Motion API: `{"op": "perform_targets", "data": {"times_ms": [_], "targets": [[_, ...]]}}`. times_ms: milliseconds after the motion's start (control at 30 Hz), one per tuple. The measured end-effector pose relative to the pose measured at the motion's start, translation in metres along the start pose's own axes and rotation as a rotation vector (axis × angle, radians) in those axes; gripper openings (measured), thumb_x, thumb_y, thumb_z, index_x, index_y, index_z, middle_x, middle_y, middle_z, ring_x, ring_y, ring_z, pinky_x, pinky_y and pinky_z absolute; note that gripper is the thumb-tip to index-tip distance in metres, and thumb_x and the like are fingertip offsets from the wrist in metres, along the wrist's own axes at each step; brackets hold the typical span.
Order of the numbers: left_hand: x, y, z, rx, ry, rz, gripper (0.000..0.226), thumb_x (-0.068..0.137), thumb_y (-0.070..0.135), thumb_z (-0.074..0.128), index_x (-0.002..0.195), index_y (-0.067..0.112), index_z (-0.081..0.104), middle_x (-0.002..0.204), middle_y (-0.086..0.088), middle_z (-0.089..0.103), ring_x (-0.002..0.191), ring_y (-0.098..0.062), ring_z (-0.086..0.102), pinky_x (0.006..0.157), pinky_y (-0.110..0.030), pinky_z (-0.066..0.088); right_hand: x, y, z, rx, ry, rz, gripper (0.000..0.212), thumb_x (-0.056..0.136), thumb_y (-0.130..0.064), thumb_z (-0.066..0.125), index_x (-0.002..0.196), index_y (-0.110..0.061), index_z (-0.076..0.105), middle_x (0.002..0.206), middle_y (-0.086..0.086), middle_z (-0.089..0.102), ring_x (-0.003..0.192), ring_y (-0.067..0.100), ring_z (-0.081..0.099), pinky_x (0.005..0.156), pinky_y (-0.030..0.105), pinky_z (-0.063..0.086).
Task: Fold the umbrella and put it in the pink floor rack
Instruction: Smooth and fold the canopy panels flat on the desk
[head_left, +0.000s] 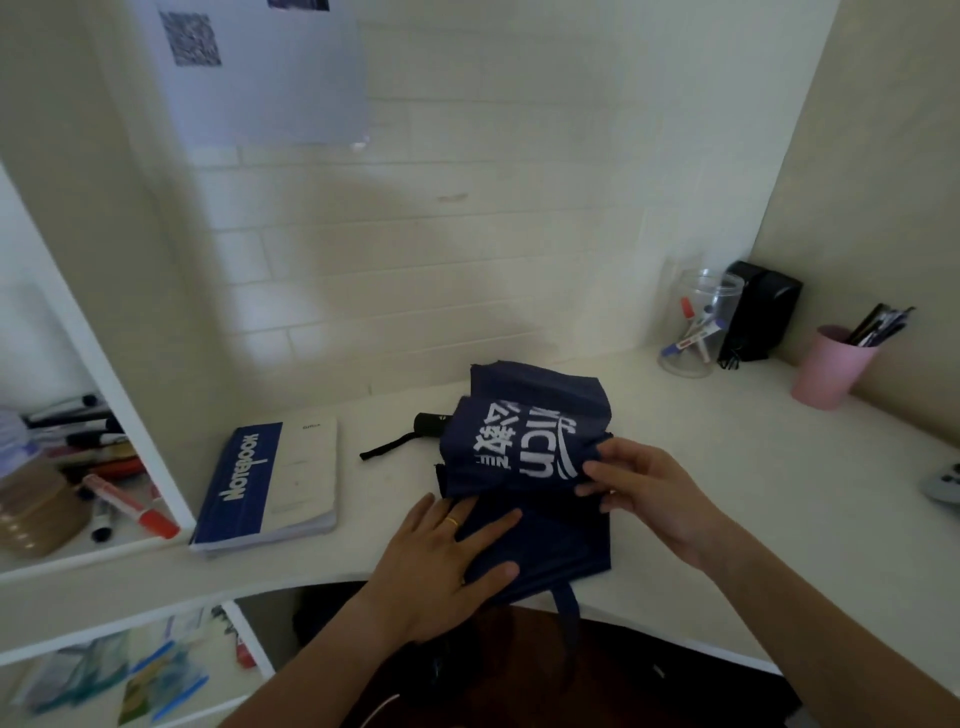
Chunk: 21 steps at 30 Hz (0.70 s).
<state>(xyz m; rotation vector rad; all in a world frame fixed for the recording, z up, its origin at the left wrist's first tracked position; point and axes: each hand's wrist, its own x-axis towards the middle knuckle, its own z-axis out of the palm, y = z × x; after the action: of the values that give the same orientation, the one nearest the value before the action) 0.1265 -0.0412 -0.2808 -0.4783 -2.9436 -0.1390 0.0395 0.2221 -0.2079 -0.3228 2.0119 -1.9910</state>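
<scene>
White bench (727, 467) carries the navy umbrella (524, 447) beside a notebook (270, 483); left hand (447, 561) presses flat on its fabric, right hand (644, 488) pinches a fold.

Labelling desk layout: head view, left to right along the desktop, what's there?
Notebook → umbrella, left hand flat on it and right hand pinching its cloth → clear jar of markers → black speaker → pink cup of pens.
</scene>
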Motion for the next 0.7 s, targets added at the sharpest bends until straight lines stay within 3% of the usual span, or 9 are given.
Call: {"op": "perform_targets", "data": {"times_ms": [100,167,233,300,433,533,700], "targets": [[-0.005,-0.002,0.0,-0.046,0.051,0.008,0.062,0.098,0.076,0.013,0.156,0.054,0.006,0.167,0.0,0.023,0.154,-0.02,0.018,0.127,-0.043,0.01,-0.007,0.021,0.002,0.009,0.009,-0.012,0.005,0.094,-0.002,0.063,0.095,-0.007,0.064,0.109,0.018,0.075,0.104,0.032,0.072,0.094,0.039,0.057],[-0.016,-0.004,0.001,-0.138,0.217,-0.043,0.061,0.099,0.073,0.03,0.15,0.041,0.042,0.154,0.002,0.046,0.141,-0.017,0.041,0.119,-0.04,0.032,-0.008,0.033,0.0,-0.03,-0.013,-0.036,0.002,0.095,-0.002,0.061,0.097,-0.003,0.062,0.111,0.02,0.073,0.11,0.032,0.069,0.099,0.039,0.055],[-0.021,-0.004,-0.007,-0.281,0.448,-0.218,0.047,0.094,0.066,0.051,0.122,0.03,0.063,0.123,0.008,0.062,0.109,-0.009,0.058,0.095,-0.028,0.05,-0.009,0.04,-0.002,-0.071,-0.035,-0.073,0.008,0.096,-0.002,0.06,0.103,0.001,0.062,0.112,0.018,0.074,0.112,0.031,0.068,0.103,0.039,0.053],[-0.015,-0.001,-0.023,-0.549,0.585,-0.451,0.04,0.085,0.059,0.068,0.11,0.029,0.061,0.107,0.012,0.059,0.088,-0.006,0.06,0.075,-0.024,0.052,-0.01,0.042,-0.003,-0.112,-0.065,-0.095,0.015,0.096,-0.001,0.059,0.11,0.0,0.063,0.113,0.014,0.075,0.112,0.028,0.068,0.103,0.038,0.051],[0.018,0.006,-0.055,-1.108,0.365,-0.658,0.053,0.078,0.057,0.078,0.119,0.024,0.065,0.111,0.009,0.07,0.07,-0.013,0.071,0.064,-0.021,0.051,-0.01,0.041,-0.005,-0.151,-0.122,-0.129,0.021,0.096,0.0,0.058,0.116,-0.004,0.066,0.118,0.009,0.074,0.115,0.023,0.067,0.104,0.036,0.049],[0.028,0.013,-0.062,-1.327,0.247,-0.75,0.046,0.083,0.035,0.083,0.121,0.014,0.066,0.104,0.001,0.076,0.057,-0.013,0.067,0.055,-0.025,0.05,-0.011,0.041,-0.005,-0.14,-0.129,-0.139,0.024,0.096,0.002,0.058,0.118,-0.002,0.065,0.121,0.007,0.073,0.117,0.021,0.066,0.105,0.033,0.05],[0.027,0.012,-0.053,-1.551,0.266,-0.884,0.056,0.082,0.017,0.085,0.13,0.009,0.056,0.113,-0.012,0.074,0.076,-0.024,0.078,0.066,-0.031,0.058,-0.012,0.04,-0.006,-0.094,-0.13,-0.127,0.015,0.093,0.002,0.062,0.104,-0.008,0.065,0.113,0.008,0.075,0.113,0.023,0.068,0.1,0.031,0.051]]}}
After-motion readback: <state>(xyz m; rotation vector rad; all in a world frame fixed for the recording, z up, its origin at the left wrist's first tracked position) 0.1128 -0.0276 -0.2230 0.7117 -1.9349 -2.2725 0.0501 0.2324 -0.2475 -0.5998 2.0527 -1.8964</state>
